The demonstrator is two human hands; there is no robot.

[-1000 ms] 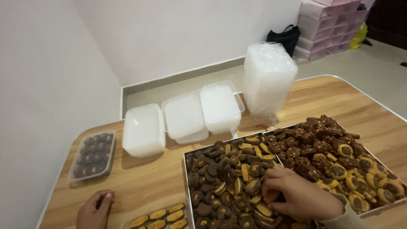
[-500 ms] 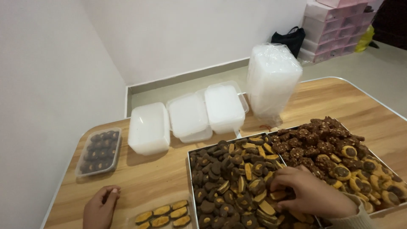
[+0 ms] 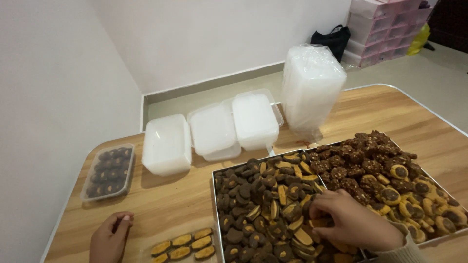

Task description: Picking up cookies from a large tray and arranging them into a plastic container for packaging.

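Cookies [image 3: 273, 204] under right hand [image 3: 353, 221]

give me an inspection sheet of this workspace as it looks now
surface: light wooden table with a pale rim, set against a white wall.
job's things: metal tray heaped with dark and yellow cookies; a second heap of cookies to its right; a row of yellow-centred cookies near the front edge.
clutter: filled clear box; three white lidded containers; bagged stack of containers.
hands: right hand down in the tray cookies, fingers curled; left hand rests on the table beside the cookie row.
cables: nothing seen.
surroundings: black bag, pink drawers, a yellow thing on the floor.
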